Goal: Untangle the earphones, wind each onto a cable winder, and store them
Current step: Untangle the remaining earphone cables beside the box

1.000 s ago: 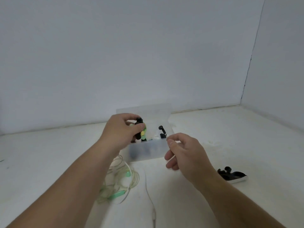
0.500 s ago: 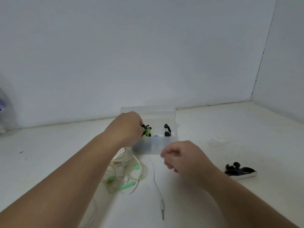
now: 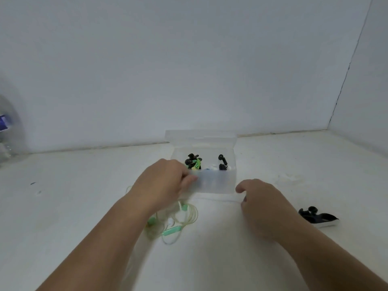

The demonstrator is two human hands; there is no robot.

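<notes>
The left hand has its curled fingers against the front wall of the clear box; a grip is unclear. Just beyond its fingertips, inside the box, sits a wound winder. Loose green earphones lie beneath its wrist. The right hand is loosely curled beside the box corner, and what it holds is unclear. A spare winder rests on the bench to its right.

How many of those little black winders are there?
3: a green-cabled winder left in the box, a second winder right in it, a third winder on the table, far right. The box's frosted wall may hide others.
</notes>
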